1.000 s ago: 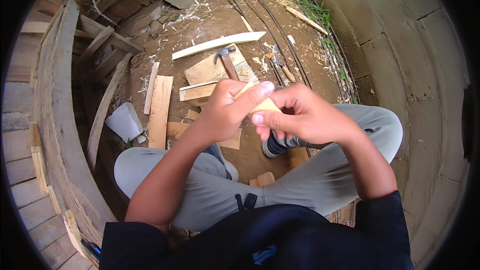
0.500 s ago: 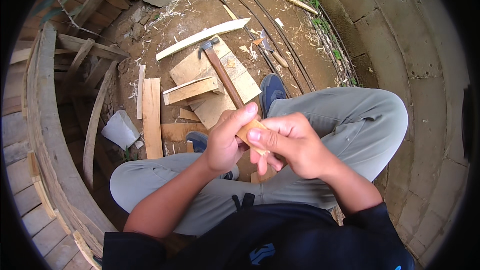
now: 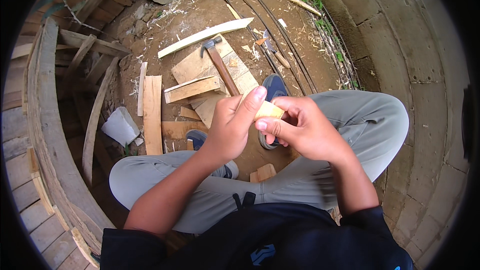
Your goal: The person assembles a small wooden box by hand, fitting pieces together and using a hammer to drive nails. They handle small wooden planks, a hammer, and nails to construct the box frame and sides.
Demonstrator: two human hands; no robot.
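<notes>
Both my hands are raised over my lap around a small wooden piece [image 3: 270, 111]. My left hand [image 3: 231, 129] closes on its left side, the thumb pointing up along it. With thumb and fingers my right hand [image 3: 306, 129] pinches the other end. Much of the piece is hidden by the fingers. Just beyond my hands lies a claw hammer [image 3: 218, 66], its head away from me, across a flat wooden board [image 3: 187, 72]. Left of the handle, a small joined wooden piece [image 3: 194, 90] rests on that board.
Farther off lie a long pale strip [image 3: 205, 37] and a knife [image 3: 276, 52] beside dark cables [image 3: 287, 35]. Upright planks [image 3: 152, 115] and a white stone [image 3: 120, 127] are at left, near a wooden frame [image 3: 45, 120]. A wall [image 3: 425, 95] curves along the right.
My hands have lifted slightly away from me. The wooden piece has turned from slanting toward me to lying more crosswise, and a wood block under my hands now shows more.
</notes>
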